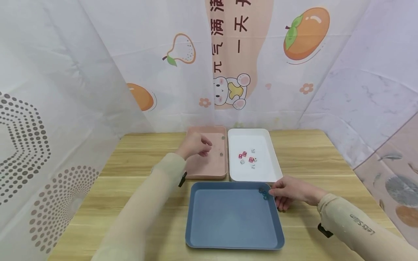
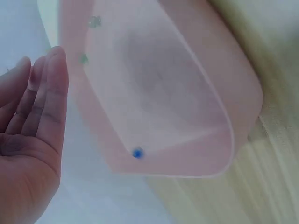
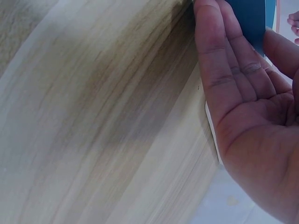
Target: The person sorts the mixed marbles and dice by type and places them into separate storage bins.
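My left hand [image 1: 195, 145] hovers over the pink tray [image 1: 206, 177], thumb apart from the fingers and nothing between them. Small glass marbles lie in that tray; the left wrist view shows a blue marble [image 2: 137, 153] in a corner and a clear greenish marble [image 2: 95, 21] along one side. With thumb and fingers on either side of the wall, my right hand [image 1: 290, 192] grips the blue tray [image 1: 235, 185] at its far right corner. Dark and teal marbles [image 1: 265, 197] sit inside the blue tray beside my right thumb.
The white tray [image 1: 272, 156] stands right of the pink one and behind the blue one. Several red and white dice [image 1: 251, 159] lie in it. All three trays rest on a wooden table [image 1: 303, 152], with a printed curtain [image 1: 183, 90] hanging behind.
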Available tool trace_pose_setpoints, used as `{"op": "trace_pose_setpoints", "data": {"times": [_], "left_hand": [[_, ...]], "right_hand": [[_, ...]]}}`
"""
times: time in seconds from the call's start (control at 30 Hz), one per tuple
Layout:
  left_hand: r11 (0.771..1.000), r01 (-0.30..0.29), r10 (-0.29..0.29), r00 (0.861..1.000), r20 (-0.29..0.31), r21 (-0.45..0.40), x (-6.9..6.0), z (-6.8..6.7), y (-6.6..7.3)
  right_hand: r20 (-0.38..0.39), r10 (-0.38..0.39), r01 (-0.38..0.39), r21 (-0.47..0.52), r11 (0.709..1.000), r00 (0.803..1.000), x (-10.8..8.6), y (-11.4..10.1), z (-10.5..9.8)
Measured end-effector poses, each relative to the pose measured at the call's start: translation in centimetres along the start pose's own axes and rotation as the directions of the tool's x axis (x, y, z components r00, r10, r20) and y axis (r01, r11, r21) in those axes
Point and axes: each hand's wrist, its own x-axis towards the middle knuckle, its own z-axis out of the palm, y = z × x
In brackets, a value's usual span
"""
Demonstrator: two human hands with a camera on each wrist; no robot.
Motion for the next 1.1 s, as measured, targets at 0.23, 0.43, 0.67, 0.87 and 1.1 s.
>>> {"op": "trace_pose_setpoints", "data": {"times": [0.23, 0.43, 0.67, 0.87, 1.1], "left_hand": [[0.996, -0.074, 0.065, 0.986, 0.153, 0.054, -3.8, 2.9, 2.2], [0.996, -0.088, 0.08, 0.961, 0.266, 0.017, -6.2, 7.4, 3.4], [0.993, -0.081, 0.105, 0.939, 0.327, -0.087, -7.1, 12.1, 3.9], [0.989, -0.023, 0.069, 0.948, 0.312, -0.149, -7.4, 15.3, 3.7], [0.98, 0.063, -0.007, 0.958, 0.286, -0.189, -7.3, 17.8, 3.5]], "right_hand": [[0.001, -0.002, 0.002, 0.014, 1.0, 1.0, 0.0, 0.1, 0.0], [-0.002, 0.0, 0.0, 0.014, 1.0, 1.0, 0.0, 0.1, -0.1], [0.002, 0.005, -0.005, 0.023, 1.0, 1.0, 0.0, 0.2, 0.0], [0.005, 0.001, -0.001, 0.03, 1.0, 1.0, 0.0, 0.3, -0.1], [0.003, 0.007, -0.007, 0.027, 1.0, 1.0, 0.1, 0.3, 0.0]]}}
